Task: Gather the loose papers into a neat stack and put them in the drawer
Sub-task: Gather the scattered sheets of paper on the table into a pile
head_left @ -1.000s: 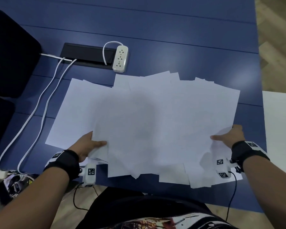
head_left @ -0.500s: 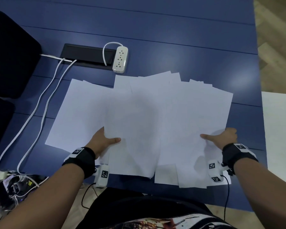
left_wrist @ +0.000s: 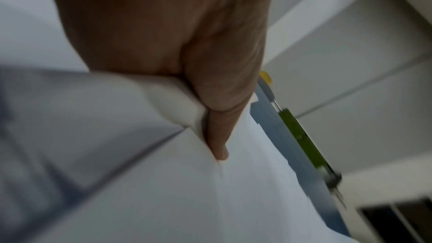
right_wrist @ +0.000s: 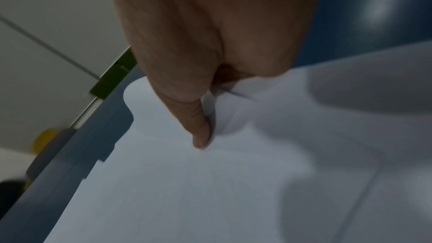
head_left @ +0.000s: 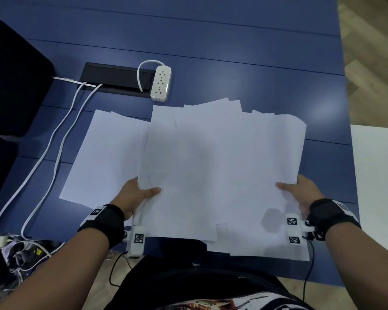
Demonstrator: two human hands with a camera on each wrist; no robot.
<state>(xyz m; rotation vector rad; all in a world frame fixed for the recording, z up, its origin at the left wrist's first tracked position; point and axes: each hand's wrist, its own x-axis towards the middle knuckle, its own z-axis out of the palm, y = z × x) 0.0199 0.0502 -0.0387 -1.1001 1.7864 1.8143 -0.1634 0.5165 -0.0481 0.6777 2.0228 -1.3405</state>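
Several loose white papers [head_left: 211, 166] lie overlapped on the blue table [head_left: 233, 52] near its front edge. My left hand [head_left: 141, 193] grips their left side, thumb on top and the other fingers hidden beneath. My right hand [head_left: 298, 189] grips the right side the same way. In the left wrist view the thumb [left_wrist: 217, 136] presses down on the papers [left_wrist: 187, 200], whose edge curls beside it. The right wrist view shows the right thumb [right_wrist: 198, 130] pinching the papers [right_wrist: 233, 191]. A few sheets at the left [head_left: 103, 157] lie outside the grip. No drawer is in view.
A white power strip [head_left: 160, 83] and a black cable hatch [head_left: 117, 79] sit behind the papers. White cables [head_left: 54, 144] run down the left side. A black object [head_left: 11, 79] stands at far left. A white surface [head_left: 376, 186] adjoins the table on the right.
Both hands have moved toward each other, sliding the sheets inward. The spread of papers is narrower, and its right edge has shifted left.
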